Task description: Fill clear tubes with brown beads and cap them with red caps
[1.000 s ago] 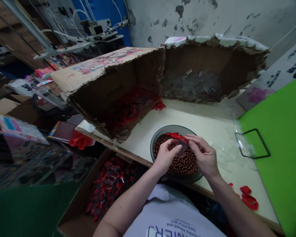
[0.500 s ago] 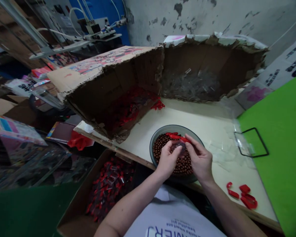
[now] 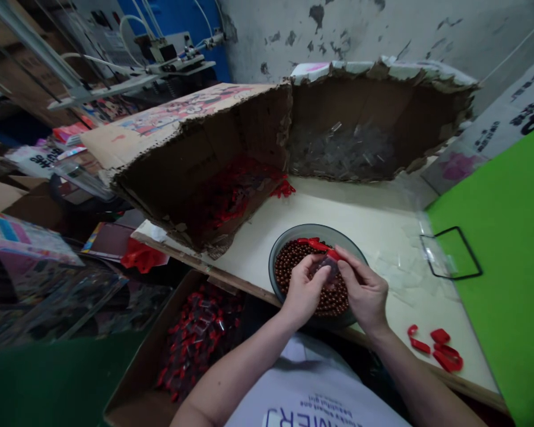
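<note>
A small clear plastic packet (image 3: 328,268) sits between the two hands, just above a bowl of glossy brown beads, with a red strip (image 3: 333,255) at its upper edge. The right hand (image 3: 362,290) has a narrow grip on the packet's top corner, thumb and fingers pinched together at the red strip. The left hand (image 3: 303,286) has its fingers curled in a close grip against the packet's lower side. Neither hand touches the beads (image 3: 293,267) as far as the view shows.

The grey-rimmed bowl (image 3: 315,228) stands near the front edge of the cream bench (image 3: 338,207). More red strips (image 3: 311,242) lie across the beads at the far side of the bowl. Just right of the bowl, clear plastic scraps (image 3: 400,267) are scattered on the bench, and a few loose red pieces (image 3: 440,350) lie near its front right corner. Beyond the bowl, a torn cardboard box (image 3: 249,127) lies on its side on the bench, holding a heap of red-and-clear pieces (image 3: 235,201) in one section and clear plastic pieces (image 3: 342,151) in the other. Below the bench edge, left of the person's arm, an open carton (image 3: 136,362) is filled with red-and-clear packets (image 3: 200,338). A bright green board (image 3: 493,267) stands along the bench's right side.
</note>
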Available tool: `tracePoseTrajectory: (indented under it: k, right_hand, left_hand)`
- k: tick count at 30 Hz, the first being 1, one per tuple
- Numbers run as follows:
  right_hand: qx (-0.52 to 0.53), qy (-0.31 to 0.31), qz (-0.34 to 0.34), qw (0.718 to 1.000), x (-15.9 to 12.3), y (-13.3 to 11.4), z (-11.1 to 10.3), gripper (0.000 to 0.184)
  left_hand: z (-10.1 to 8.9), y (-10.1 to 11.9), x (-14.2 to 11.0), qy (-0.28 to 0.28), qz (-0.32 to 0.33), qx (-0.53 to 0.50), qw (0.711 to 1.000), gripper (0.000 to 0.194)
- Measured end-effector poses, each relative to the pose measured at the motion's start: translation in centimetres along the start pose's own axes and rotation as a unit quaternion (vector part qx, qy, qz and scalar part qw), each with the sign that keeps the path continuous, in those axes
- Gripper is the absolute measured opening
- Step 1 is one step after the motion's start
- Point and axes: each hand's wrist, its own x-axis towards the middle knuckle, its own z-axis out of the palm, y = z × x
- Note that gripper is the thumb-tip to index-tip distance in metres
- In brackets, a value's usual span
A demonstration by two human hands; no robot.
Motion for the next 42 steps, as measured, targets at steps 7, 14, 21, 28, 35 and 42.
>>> tracePoseTrajectory:
  k: [7,14,21,28,35,42]
  right_hand:
    - [-0.107,-0.001,-0.158,0.982,-0.5,0.3,-0.6,0.039]
    - [-0.164,-0.005,-0.198,0.966,-0.9,0.6,-0.8,0.044]
    - [-0.171,-0.062,-0.209,0.961,0.2,1.1,-2.1,0.042]
    - [-0.148,-0.116,-0.105,0.977,0.7,1.4,-2.2,0.045]
    - [-0.130,-0.084,-0.105,0.982,-1.1,1.2,-0.9,0.044]
    - [0.145,-0.082,0.137,0.976,1.4,1.0,-1.1,0.022]
  left_hand:
    - [0.3,1.0,-0.4,-0.001,-0.023,-0.004,1.000,0.027]
    - [0.1,0.8,-0.3,-0.009,-0.045,0.019,0.999,0.025]
    - [-0.6,0.8,0.3,-0.043,-0.077,-0.029,0.996,0.035]
    - [-0.5,0.4,0.6,-0.024,-0.070,-0.082,0.994,0.034]
    - [-0.3,-0.4,0.6,0.036,-0.038,-0.026,0.998,0.027]
    - [-1.7,-0.3,0.8,-0.066,-0.101,-0.080,0.989,0.030]
